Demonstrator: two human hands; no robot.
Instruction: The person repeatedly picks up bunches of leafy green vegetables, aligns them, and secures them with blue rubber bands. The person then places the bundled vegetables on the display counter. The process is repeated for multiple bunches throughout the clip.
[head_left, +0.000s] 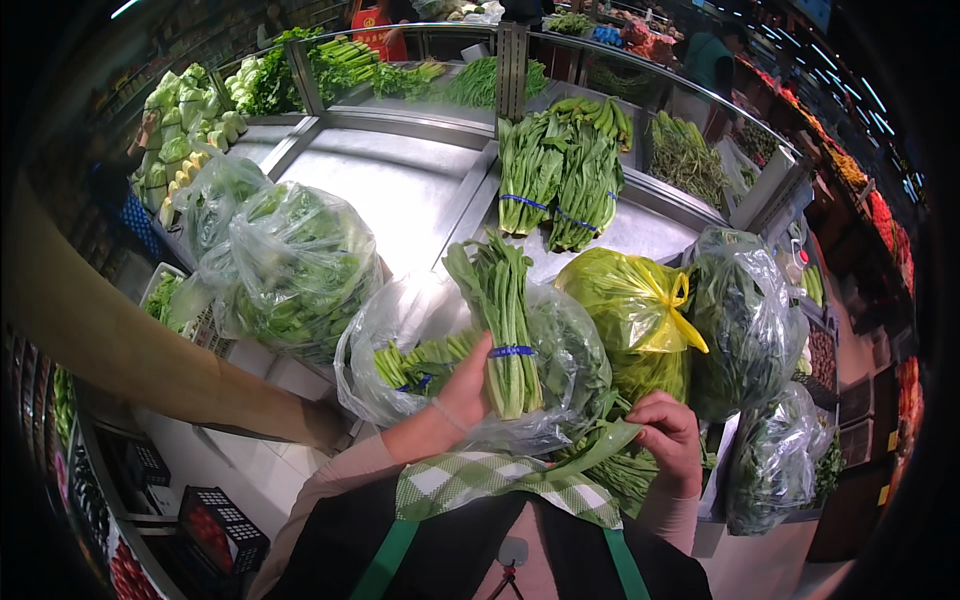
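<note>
My left hand (466, 386) grips a bunch of long leafy greens (510, 322) bound with a blue band, stems toward me, above an open clear plastic bag (360, 367). Inside that bag lie more banded greens (420, 364). Between the thumb and fingers of my right hand (667, 435) is a single loose leaf (600, 442), hanging toward the checked apron. Below it, loose greens (622, 476) lie against my front. Two banded bunches of leafy greens (559, 180) rest on the metal display counter behind.
A large clear bag of greens (300, 262) stands left. To the right are a tied yellow bag (630, 300) and dark greens in clear bags (742, 322). A metal-framed glass partition (512, 75) crosses the back. A curved beige post (187, 375) is at left; people stand beyond.
</note>
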